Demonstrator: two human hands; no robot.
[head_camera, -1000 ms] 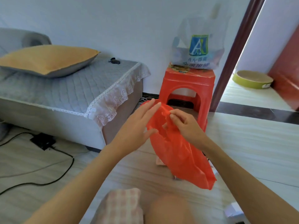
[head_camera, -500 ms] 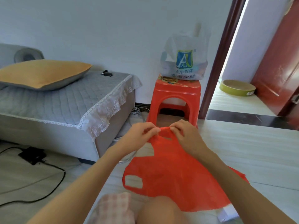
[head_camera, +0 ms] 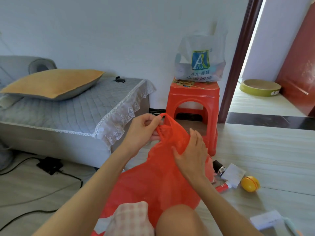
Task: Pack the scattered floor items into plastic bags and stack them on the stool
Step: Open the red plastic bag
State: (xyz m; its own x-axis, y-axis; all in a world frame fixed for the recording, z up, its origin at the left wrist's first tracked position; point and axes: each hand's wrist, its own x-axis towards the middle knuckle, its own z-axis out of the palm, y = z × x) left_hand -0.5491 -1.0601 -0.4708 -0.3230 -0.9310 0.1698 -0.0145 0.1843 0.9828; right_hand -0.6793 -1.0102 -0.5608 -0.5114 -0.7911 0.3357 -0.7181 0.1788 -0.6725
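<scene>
**Red bag held open in front of the stool**

Left hand: fingers curled, pinching a handle loop of the red bag between thumb and fingertips, just in front of the red stool. Right hand: fingers fairly straight and spread, thumb out to the side, lying on the upper part of the bag and gathering the thin plastic under the palm; whether any fold is pinched under it cannot be told. Bag hanging from both hands, spreading down over the knees toward the floor in front of the stool.

On top of the stool: a filled white bag, printed with a blue and green "A" logo and the line "A A" followed by Chinese characters; a second line of characters below, blurred.

On the floor to the right of the stool's front leg: a black cylinder with a silver band, a white packet, a small red tube and a yellow ball, all close together. Nearer the lower right corner, a white box, its print unreadable.

Left of the stool: a grey sofa with a lace-edged cover and an orange cushion.
</scene>
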